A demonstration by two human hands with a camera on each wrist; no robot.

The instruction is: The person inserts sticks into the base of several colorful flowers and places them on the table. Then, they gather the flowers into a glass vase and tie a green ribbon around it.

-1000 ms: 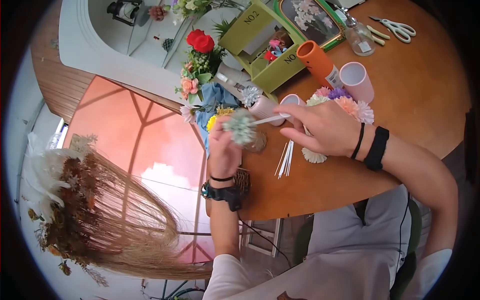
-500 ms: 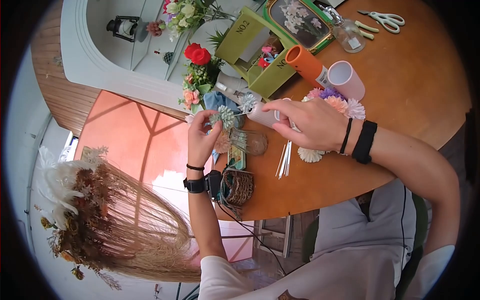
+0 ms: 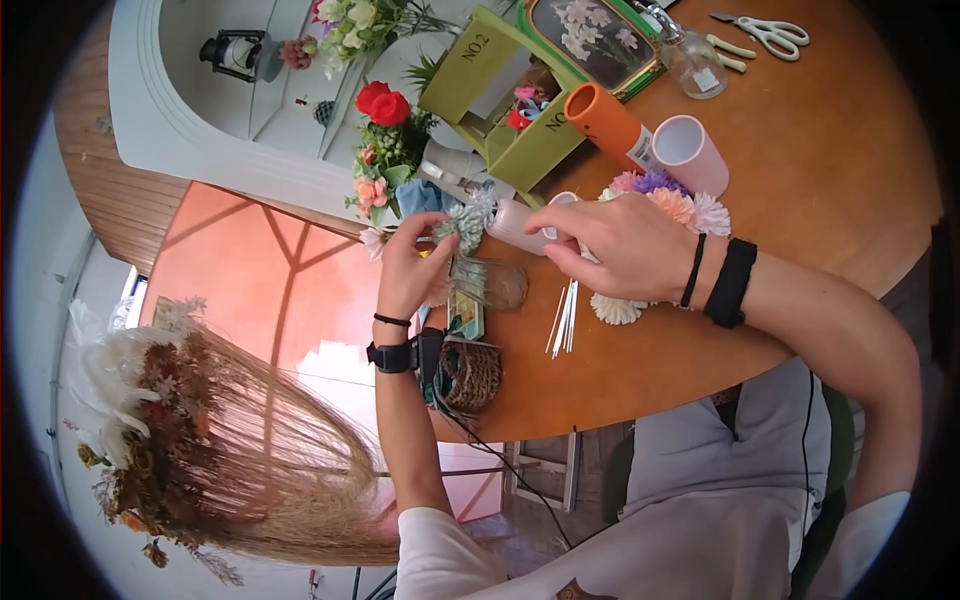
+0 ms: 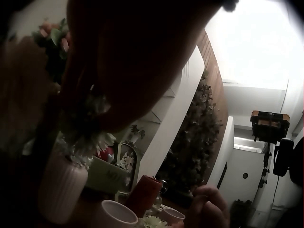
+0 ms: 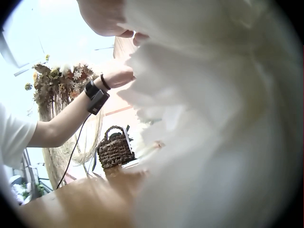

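Observation:
The left hand (image 3: 408,275) pinches a pale green flower (image 3: 461,229) between thumb and fingers, beside a silvery flower (image 3: 484,203) at the mouth of a ribbed pink vase (image 3: 516,224). In the left wrist view the same hand (image 4: 128,61) is dark above the green flower (image 4: 95,137). The right hand (image 3: 628,248) hovers over the table to the right of the vase, thumb and forefinger close together; whether a thin stem lies between them cannot be told. In the right wrist view, large blurred white petals (image 5: 204,109) cover much of the frame.
A glass jar (image 3: 497,284) and woven basket (image 3: 468,374) stand near the left hand. White sticks (image 3: 566,318) and loose flowers (image 3: 672,205) lie by the right hand. Behind are a pink cup (image 3: 700,165), orange cylinder (image 3: 610,125), green box (image 3: 535,155) and scissors (image 3: 775,36).
The left hand went left with the green flower, then slightly right toward the silvery flower. The white stem once seen between the hands no longer shows; the right hand shifted slightly left.

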